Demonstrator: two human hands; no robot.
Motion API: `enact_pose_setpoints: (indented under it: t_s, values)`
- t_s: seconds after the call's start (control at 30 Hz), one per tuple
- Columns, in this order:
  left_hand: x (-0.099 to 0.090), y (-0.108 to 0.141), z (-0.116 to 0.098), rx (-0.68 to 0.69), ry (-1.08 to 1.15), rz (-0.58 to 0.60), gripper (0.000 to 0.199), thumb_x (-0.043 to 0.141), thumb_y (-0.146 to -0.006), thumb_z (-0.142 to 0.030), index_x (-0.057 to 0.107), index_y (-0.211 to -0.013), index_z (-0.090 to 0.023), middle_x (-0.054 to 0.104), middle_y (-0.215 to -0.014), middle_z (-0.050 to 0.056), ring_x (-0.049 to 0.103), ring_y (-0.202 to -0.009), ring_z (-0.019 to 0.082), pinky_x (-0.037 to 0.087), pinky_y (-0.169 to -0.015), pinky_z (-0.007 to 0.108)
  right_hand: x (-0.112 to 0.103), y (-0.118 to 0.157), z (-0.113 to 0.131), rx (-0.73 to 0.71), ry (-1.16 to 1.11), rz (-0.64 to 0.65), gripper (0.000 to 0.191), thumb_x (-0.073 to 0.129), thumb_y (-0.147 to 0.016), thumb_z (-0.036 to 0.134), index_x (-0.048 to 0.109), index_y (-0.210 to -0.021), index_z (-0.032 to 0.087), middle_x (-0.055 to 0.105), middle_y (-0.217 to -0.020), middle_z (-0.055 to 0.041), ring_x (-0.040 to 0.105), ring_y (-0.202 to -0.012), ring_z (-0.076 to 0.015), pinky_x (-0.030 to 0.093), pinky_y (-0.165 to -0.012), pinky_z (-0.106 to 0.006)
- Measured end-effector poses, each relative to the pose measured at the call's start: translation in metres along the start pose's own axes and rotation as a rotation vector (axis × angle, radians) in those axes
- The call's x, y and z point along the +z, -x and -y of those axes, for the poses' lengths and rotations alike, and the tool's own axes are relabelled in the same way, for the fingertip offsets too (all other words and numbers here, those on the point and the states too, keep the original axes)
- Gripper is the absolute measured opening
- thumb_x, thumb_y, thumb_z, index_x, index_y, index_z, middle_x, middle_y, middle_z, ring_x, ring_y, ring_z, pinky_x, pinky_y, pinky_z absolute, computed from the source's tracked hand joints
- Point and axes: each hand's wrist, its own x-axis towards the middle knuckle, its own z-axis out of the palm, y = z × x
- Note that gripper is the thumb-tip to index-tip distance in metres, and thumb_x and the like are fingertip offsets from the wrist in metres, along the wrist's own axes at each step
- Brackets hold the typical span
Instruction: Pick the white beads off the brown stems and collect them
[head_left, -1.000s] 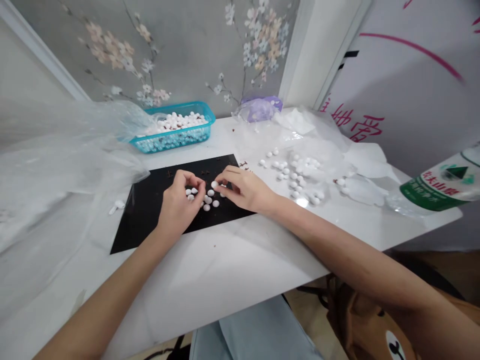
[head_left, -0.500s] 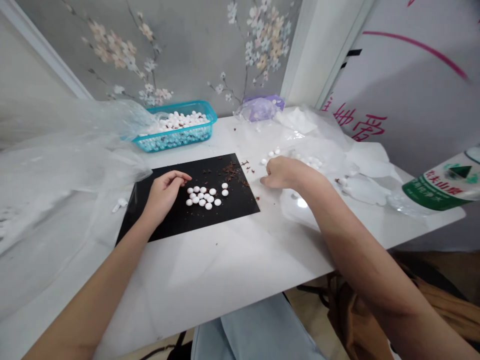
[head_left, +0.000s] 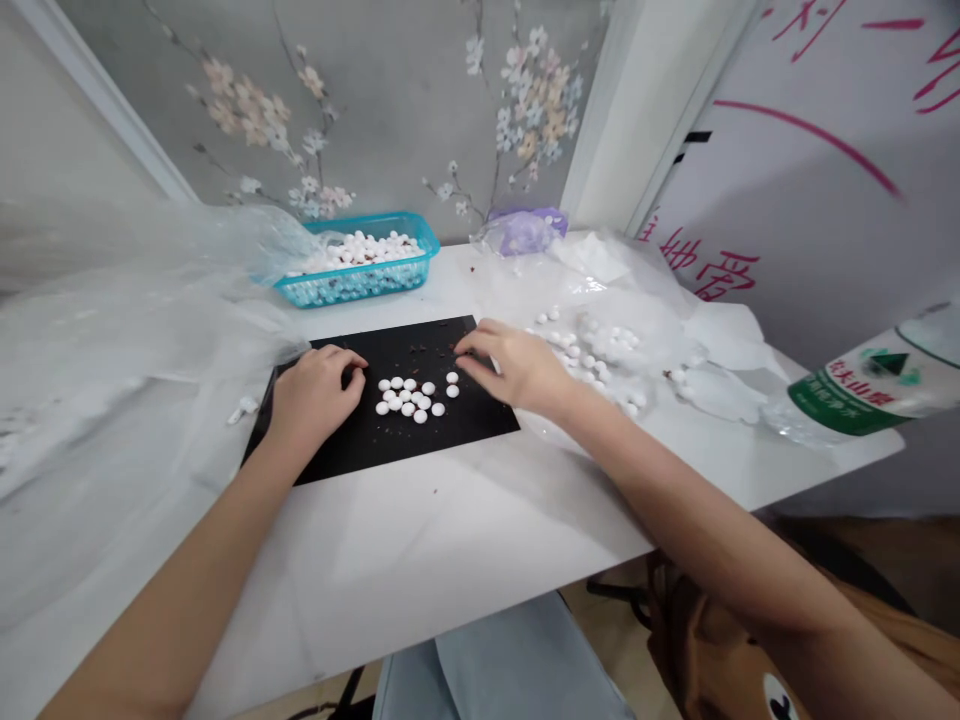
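Several round white pieces [head_left: 411,396] lie grouped on a black mat [head_left: 352,455], with small reddish-brown bits among them. My left hand [head_left: 311,395] rests over the mat's left part, its fingers curled and the thumb bent toward them; whether anything sits between the fingertips is too small to make out. Over the mat's right edge is my right hand [head_left: 517,368], thumb and fingers bent toward the brown bits near its fingertips. What it may hold is hidden. More white pieces [head_left: 592,365] lie to the right of this hand.
A blue basket [head_left: 360,290] full of white pieces stands at the back. Clear plastic [head_left: 150,400] covers the left side. A purple item [head_left: 525,230] and plastic wrap [head_left: 660,320] are at the back right. A bottle [head_left: 862,390] is at the far right.
My right hand has moved left from the white table onto the mat's right edge, uncovering white pieces. My left hand has shifted slightly left, with its fingers curled more.
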Motion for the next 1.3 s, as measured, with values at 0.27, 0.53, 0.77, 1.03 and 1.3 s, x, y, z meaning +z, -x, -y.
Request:
enact_pose_setpoints:
  t_s: [0.27, 0.53, 0.77, 1.03, 1.3]
  values:
    - [0.001, 0.003, -0.005, 0.039, 0.067, -0.101, 0.027, 0.040, -0.083, -0.024, 0.065, -0.094, -0.020, 0.068, -0.098, 0.005, 0.060, -0.092, 0.023, 0.043, -0.068, 0.032, 0.039, -0.009, 0.009, -0.226, -0.059, -0.031, 0.018, 0.054, -0.086, 0.028, 0.069, -0.093, 0.020, 0.059, -0.093, -0.0064, 0.049, -0.086, -0.0182, 0.042, -0.074, -0.029]
    - [0.005, 0.000, -0.007, -0.121, 0.641, -0.201, 0.017, 0.056, -0.075, -0.029, 0.066, -0.086, -0.019, 0.069, -0.081, 0.004, 0.064, -0.074, 0.017, 0.049, -0.074, 0.029, 0.038, -0.002, 0.009, -0.060, -0.326, -0.216, 0.011, 0.059, -0.078, 0.025, 0.061, -0.085, 0.018, 0.055, -0.068, 0.0012, 0.050, -0.062, -0.0110, 0.039, -0.061, -0.023]
    - [-0.003, 0.006, -0.035, -0.296, 1.357, -0.068, 0.030, 0.073, -0.064, -0.033, 0.069, -0.089, -0.016, 0.072, -0.090, 0.007, 0.066, -0.086, 0.020, 0.050, -0.084, 0.032, 0.035, 0.003, 0.015, -0.022, -0.495, -0.258, 0.012, 0.060, -0.077, 0.027, 0.058, -0.084, 0.019, 0.040, -0.048, 0.0093, 0.042, -0.044, -0.0064, 0.035, -0.051, -0.020]
    - [-0.007, 0.016, -0.055, -0.257, 1.420, -0.061, 0.030, 0.073, -0.067, -0.033, 0.070, -0.093, -0.020, 0.073, -0.089, 0.005, 0.067, -0.087, 0.019, 0.052, -0.082, 0.030, 0.034, 0.005, 0.017, -0.118, -0.507, -0.326, 0.012, 0.057, -0.080, 0.024, 0.059, -0.089, 0.017, 0.059, -0.070, 0.0030, 0.042, -0.045, -0.0043, 0.036, -0.049, -0.021]
    - [-0.010, 0.018, -0.059, -0.203, 1.349, -0.083, 0.019, 0.071, -0.068, -0.032, 0.069, -0.080, -0.018, 0.072, -0.083, 0.004, 0.066, -0.077, 0.017, 0.052, -0.074, 0.027, 0.033, 0.006, 0.019, -0.151, -0.538, -0.392, 0.010, 0.058, -0.080, 0.022, 0.060, -0.088, 0.016, 0.063, -0.080, 0.0007, 0.042, -0.044, -0.0028, 0.036, -0.047, -0.020]
